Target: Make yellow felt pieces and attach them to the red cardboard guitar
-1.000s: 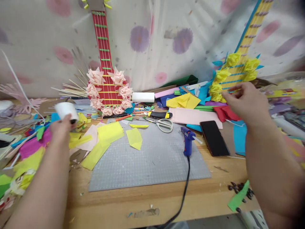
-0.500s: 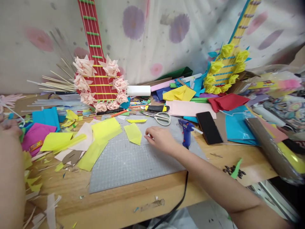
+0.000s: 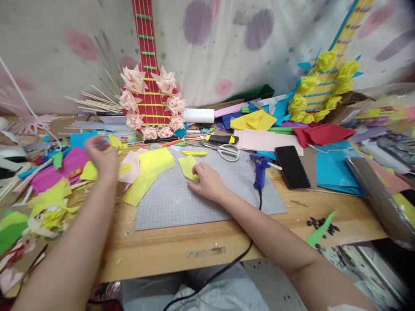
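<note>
In the head view, the right hand (image 3: pixel 207 181) rests near the centre of the frame, its fingers curled over the right edge of a small piece of yellow paper (image 3: pixel 186 165) and its thumb set lower, over the grey cutting mat (image 3: pixel 171 211). Whether the fingers pinch the paper or only touch it cannot be told. A sheet this thin probably creases easily, so a light hold at one edge looks best, with the palm kept off it.

The left hand (image 3: pixel 103 157), left of centre, is above the paper scraps beside the pink paper (image 3: pixel 129 163); blur hides what its fingers do or hold.

The right forearm (image 3: pixel 259 220) crosses the black cord (image 3: pixel 260 198) of the blue glue gun (image 3: pixel 259 172), right of centre; lifting the arm clear would avoid dragging it. The scissors (image 3: pixel 229 152) lie just beyond the right hand.
</note>
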{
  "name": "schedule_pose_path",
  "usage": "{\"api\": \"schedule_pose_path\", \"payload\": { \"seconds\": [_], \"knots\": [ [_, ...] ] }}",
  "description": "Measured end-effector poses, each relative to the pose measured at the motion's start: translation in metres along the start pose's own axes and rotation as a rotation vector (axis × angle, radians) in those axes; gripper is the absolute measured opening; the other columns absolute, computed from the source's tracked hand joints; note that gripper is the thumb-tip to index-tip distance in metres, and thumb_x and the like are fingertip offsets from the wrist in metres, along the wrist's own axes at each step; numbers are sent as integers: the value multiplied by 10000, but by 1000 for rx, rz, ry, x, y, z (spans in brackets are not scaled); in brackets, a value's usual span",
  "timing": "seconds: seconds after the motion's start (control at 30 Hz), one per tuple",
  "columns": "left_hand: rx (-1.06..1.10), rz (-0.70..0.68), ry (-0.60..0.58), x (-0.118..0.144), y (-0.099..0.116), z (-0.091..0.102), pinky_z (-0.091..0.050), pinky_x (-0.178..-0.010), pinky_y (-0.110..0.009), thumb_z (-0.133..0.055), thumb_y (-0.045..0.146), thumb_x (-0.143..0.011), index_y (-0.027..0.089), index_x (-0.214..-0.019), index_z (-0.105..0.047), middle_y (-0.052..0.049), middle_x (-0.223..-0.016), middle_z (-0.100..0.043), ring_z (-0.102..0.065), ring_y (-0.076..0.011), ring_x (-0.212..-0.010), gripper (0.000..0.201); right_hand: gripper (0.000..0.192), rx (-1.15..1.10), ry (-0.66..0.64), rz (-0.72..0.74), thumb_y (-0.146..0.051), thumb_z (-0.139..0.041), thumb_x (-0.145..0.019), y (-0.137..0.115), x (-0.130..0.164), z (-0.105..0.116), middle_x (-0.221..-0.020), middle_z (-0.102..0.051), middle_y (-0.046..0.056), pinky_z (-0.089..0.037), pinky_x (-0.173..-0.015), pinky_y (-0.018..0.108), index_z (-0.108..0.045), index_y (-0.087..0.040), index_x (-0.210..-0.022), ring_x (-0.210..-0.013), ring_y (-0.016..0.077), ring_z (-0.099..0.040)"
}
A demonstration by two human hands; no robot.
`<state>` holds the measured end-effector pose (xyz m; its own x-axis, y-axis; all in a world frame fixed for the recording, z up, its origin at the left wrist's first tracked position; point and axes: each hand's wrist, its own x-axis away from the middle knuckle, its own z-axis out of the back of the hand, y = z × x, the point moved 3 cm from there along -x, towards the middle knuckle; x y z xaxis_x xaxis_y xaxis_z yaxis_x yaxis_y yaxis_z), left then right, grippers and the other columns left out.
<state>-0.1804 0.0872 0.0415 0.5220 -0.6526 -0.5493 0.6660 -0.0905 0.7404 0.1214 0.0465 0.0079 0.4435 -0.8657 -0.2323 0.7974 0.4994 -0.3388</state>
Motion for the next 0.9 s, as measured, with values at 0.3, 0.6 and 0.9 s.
{"api": "schedule_pose_path", "payload": {
  "seconds": [0.3,0.6,0.9],
  "knots": [
    [-222,-605,-636,130,85,-86,-300,-1033,-416,-429,23,-641,208,-1220,-455,-49,-1304,-438,-322,-234,-1215,608,183,115,124,89,-103,-429,-754,4,0,-15,-885,-563,72,-342,-726,310,-518,-172,-898,-846,208,-439],
    [-383,-544,-529,150,96,-67,-343,-895,-399,-426,133,-752,177,-1130,-529,-75,-920,-634,-502,-244,-964,394,245,40,186,131,-100,-431,-767,17,4,2,-1006,-559,83,-329,-873,340,-550,-174,-968,-990,225,-410],
    [-526,-417,-530,164,108,-83,-365,-801,-374,-399,184,-786,169,-1205,-462,-99,-942,-626,-520,-251,-934,424,287,-87,101,96,-129,-403,-797,3,3,-9,-1145,-508,62,-410,-767,285,-535,-203,-1041,-1003,176,-478]
  ]
}}
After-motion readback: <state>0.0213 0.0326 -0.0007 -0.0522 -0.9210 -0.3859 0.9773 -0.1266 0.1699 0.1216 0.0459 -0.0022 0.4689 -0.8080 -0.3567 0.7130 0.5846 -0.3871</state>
